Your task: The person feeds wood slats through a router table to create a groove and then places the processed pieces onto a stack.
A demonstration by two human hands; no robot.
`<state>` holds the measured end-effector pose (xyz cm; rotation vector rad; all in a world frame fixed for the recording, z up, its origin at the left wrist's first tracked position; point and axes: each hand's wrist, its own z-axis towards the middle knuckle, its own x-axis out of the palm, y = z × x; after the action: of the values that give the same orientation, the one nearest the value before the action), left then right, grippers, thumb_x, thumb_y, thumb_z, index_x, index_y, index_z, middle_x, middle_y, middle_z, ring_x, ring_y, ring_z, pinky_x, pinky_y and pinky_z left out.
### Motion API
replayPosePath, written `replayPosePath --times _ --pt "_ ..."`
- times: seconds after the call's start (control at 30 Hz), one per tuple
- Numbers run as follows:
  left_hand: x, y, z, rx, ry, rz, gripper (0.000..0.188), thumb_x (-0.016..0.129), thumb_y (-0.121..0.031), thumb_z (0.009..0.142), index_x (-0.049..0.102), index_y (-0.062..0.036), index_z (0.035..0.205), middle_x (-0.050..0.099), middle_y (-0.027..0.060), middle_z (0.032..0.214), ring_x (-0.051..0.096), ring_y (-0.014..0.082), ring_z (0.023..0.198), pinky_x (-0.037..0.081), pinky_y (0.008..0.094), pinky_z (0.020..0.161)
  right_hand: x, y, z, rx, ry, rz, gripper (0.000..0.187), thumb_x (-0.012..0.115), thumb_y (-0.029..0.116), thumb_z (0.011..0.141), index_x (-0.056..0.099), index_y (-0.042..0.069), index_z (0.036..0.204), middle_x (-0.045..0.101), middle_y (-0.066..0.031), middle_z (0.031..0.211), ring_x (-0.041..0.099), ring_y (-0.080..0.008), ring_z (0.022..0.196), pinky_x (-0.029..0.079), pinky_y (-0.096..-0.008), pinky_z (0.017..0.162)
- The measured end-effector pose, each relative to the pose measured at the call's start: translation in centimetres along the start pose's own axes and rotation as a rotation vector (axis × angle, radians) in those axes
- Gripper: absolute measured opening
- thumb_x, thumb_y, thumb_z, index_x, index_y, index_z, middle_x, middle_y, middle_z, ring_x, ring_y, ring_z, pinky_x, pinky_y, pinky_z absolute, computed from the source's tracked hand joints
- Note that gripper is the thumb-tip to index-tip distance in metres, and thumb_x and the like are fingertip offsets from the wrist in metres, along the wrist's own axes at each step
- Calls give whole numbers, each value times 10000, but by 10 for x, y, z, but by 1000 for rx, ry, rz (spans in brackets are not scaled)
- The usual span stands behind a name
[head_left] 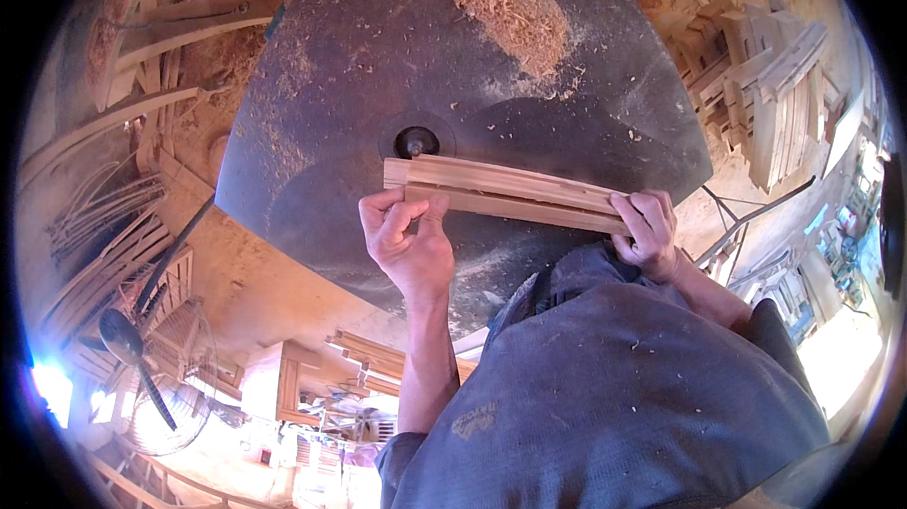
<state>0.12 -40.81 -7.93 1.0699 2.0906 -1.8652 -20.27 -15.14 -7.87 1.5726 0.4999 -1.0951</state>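
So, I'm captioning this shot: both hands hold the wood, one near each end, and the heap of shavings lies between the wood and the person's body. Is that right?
Not quite: in the head view, the heap of shavings lies on the far side of the wood, away from the body. The left hand and right hand are as you say.

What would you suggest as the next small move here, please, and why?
I would probably shift the left hand a little along the wooden piece toward the right hand. Its fingers grip the end nearest the dark spindle in the tabletop, while the right hand holds the far end; whether wood and spindle touch is hard to tell.
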Motion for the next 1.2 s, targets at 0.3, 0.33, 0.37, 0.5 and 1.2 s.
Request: replayPosePath --times 0.3,0.33,0.37,0.5,1.2 --pt "-8 -5 11 -74 -42 62 221 864 56 693 685 -63 748 565 18 991 507 114 798 423 271 662 8 -1 5 -24 -51 23 688 766 24 506 715 76 1190 610 -68 1026 614 -271 915 508 -403 771" --pt "-9 -5 13 -79 -37 59 219 861 57 700 685 -63 750 564 17 991 502 111 790 420 266 659 9 1 8 -29 -65 28 690 765 20 508 713 82 1194 610 -65 1025 615 -268 914 507 -399 771" --pt "-9 -6 14 -84 -33 57 217 858 58 707 685 -63 752 563 16 990 497 107 783 417 262 656 8 3 11 -18 -80 39 646 762 4 516 711 96 1154 612 -52 1013 617 -262 897 504 -391 754" --pt "-14 -1 16 -81 -38 55 211 850 65 736 679 -56 763 565 12 993 494 96 785 406 246 635 14 2 19 -43 -134 94 548 767 -11 543 707 102 1076 617 -44 995 618 -261 871 502 -389 731" --pt "-86 40 49 -220 -274 38 184 863 18 747 692 -49 732 542 1 917 526 123 844 491 270 689 43 32 149 -329 -59 232 408 772 53 590 727 72 995 632 -35 979 625 -202 840 486 -330 675"
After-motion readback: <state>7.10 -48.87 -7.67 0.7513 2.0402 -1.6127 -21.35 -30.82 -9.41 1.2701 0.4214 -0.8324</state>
